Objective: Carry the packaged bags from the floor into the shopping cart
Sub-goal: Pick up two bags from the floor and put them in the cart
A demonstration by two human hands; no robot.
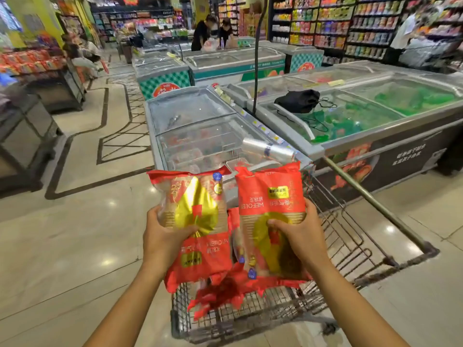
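Observation:
My left hand (166,235) grips a red and gold packaged bag (198,196) at its middle. My right hand (298,230) grips a second red and gold packaged bag (270,194), thumb across its front. Both bags are held side by side above the wire shopping cart (348,234). More red packaged bags (223,294) lie inside the cart basket below the two I hold.
The cart's handle bar (375,204) runs toward the right. Chest freezers (200,126) with glass lids stand right beyond the cart, a black bag (298,100) on one. Two people stand at far freezers (213,31). Display stands (25,136) line the left; tiled floor (75,241) lies between.

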